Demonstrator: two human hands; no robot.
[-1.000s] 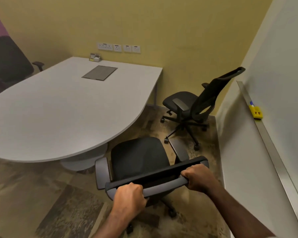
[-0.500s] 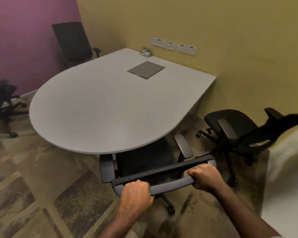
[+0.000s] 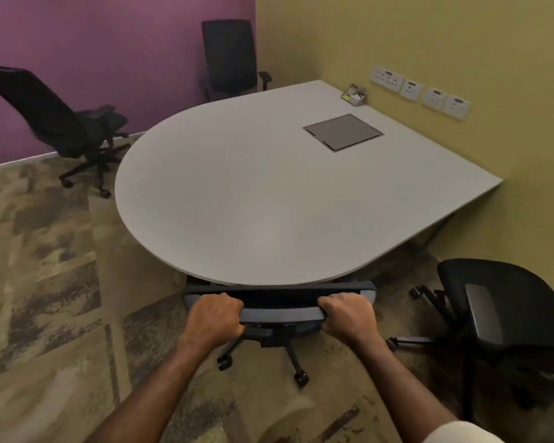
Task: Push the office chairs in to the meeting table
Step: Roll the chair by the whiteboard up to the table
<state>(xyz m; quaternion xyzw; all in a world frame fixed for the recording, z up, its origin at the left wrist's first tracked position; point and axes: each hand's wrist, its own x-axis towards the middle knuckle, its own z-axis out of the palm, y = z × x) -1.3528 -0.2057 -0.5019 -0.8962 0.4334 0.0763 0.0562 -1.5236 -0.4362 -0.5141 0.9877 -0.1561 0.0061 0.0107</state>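
A black office chair point(image 3: 280, 311) stands right in front of me, its seat hidden under the rounded near edge of the grey meeting table point(image 3: 253, 206). Only the top bar of its backrest and its wheeled base show. My left hand point(image 3: 216, 318) grips the left end of that bar. My right hand point(image 3: 346, 316) grips the right end. A second black chair point(image 3: 499, 311) stands away from the table at the right. A third chair point(image 3: 61, 123) leans back at the left by the purple wall. Another chair point(image 3: 229, 59) sits at the table's far side.
A grey cable hatch point(image 3: 343, 132) is set in the tabletop, with a small holder point(image 3: 354, 94) near the wall sockets point(image 3: 419, 92). The yellow wall runs along the table's right side. Patterned carpet point(image 3: 55, 298) spreads to the left.
The chair has rolled forward under the table, so its seat and armrests are now hidden. The view has swung left, bringing the purple wall and two more chairs into sight.
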